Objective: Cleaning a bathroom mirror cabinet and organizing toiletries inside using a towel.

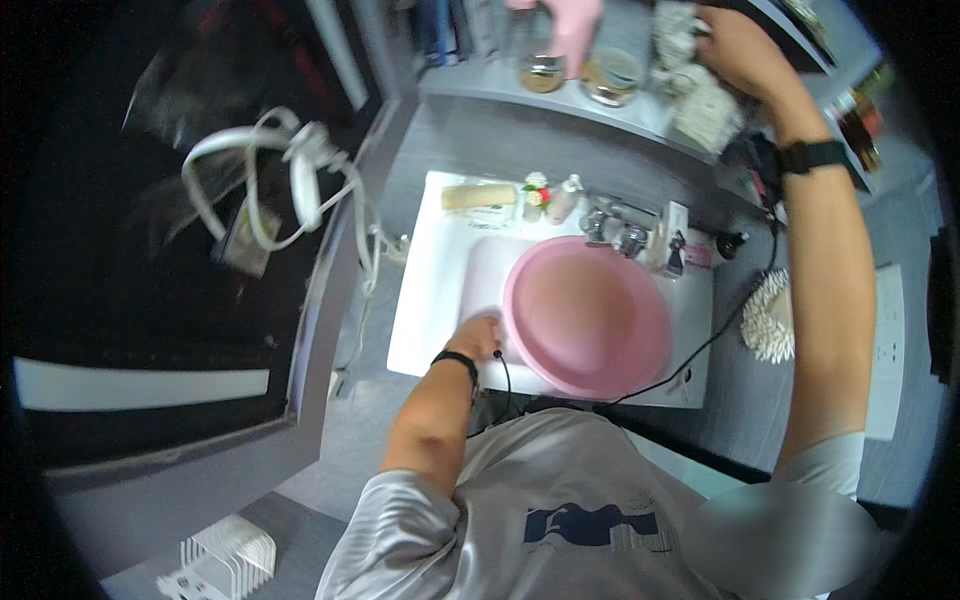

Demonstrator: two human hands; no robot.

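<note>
My right hand (739, 49) reaches up to the shelf. Its fingers grip a crumpled white-and-grey cloth (705, 112) that drapes over the shelf edge. My left hand (478, 337) is low over the white washbasin (420, 315), close to the left rim of a pink plastic basin (589, 364). Its fingers are partly hidden, so I cannot tell whether they touch the rim. The pink basin rests on the washbasin in front of me; a blurred, brownish area covers its middle.
On the shelf (480, 81) stand glass jars (611, 79) and a pink container (577, 30). Bottles (562, 199), a faucet (615, 229) and a box (673, 240) line the washbasin's back. A white cable (255, 195) hangs left; a black cable (712, 337) crosses the right side.
</note>
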